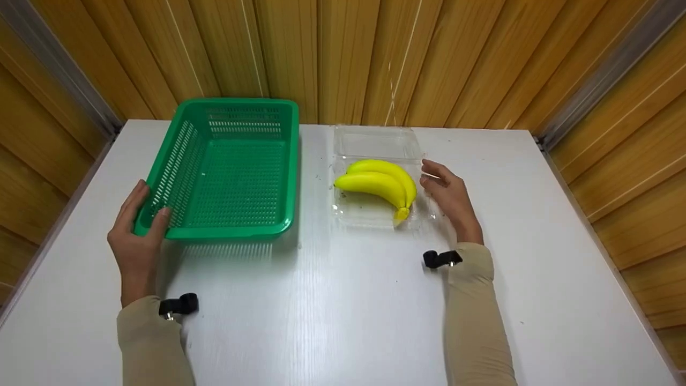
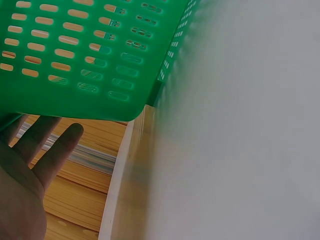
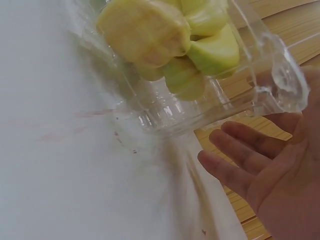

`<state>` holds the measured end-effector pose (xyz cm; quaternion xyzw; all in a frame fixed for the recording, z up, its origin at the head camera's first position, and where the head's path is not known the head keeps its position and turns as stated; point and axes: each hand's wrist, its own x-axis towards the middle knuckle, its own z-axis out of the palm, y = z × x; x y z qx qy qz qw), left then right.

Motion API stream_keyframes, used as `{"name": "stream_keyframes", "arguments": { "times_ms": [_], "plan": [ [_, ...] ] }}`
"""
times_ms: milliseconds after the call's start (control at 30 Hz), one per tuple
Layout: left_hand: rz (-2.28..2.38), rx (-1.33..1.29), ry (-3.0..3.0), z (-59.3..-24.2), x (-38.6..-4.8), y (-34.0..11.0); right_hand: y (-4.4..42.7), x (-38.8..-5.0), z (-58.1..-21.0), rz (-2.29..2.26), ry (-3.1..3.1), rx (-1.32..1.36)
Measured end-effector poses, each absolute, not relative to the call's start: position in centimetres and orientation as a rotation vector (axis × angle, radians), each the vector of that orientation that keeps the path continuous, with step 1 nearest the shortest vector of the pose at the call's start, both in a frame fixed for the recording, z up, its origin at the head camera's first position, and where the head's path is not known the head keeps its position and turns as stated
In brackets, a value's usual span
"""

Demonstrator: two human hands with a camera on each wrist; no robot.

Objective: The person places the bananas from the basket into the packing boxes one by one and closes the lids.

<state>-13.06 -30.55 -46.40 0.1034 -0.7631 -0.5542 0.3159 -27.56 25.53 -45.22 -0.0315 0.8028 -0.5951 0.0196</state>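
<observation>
A green plastic basket (image 1: 295, 177) with slotted walls stands at the back left. At its near left corner my left hand (image 1: 134, 244) grips the rim, thumb over the inner side and fingers along the outside. In the left wrist view, several fingers (image 2: 57, 155) extend behind the basket wall (image 2: 75, 95). A bunch of yellow bananas (image 1: 375, 185) lies in a clear plastic box (image 1: 353, 214) whose lid (image 1: 375, 143) is folded back. My right hand (image 1: 453, 201) is beside the box's right edge, fingers mostly extended; the clear plastic makes contact hard to judge.
Everything stands on a white table (image 1: 343, 311). Wooden plank walls (image 1: 343, 59) rise behind it and at both sides. A black wrist mount (image 1: 179, 304) sits on the left sleeve and another mount (image 1: 442, 259) on the right.
</observation>
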Motion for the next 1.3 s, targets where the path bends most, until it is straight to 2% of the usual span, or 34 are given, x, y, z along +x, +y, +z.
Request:
{"name": "stream_keyframes", "arguments": {
  "times_ms": [300, 600, 833, 1033, 1300],
  "plan": [
    [-1.446, 0.283, -2.024, -45.8, -12.6, -30.0, 25.7, -28.1, -46.9, -2.052, 2.242, -0.03],
    [-1.435, 0.279, -2.043, -46.4, -12.9, -30.8, 26.1, -28.2, -47.9, -2.132, 2.159, -0.14],
    [-1.475, 0.31, -2.022, -45.6, -12.6, -30.9, 26.1, -28.3, -48.5, -2.125, 2.192, -0.163],
    [-1.377, 0.288, -1.956, -43.3, -12.2, -29.9, 26.2, -28.2, -48.8, -2.151, 2.189, -0.192],
    [-1.327, 0.182, -1.903, -38.4, -11.1, -26.1, 26.2, -28.2, -48.8, -2.114, 2.243, -0.181]
  ]
}}
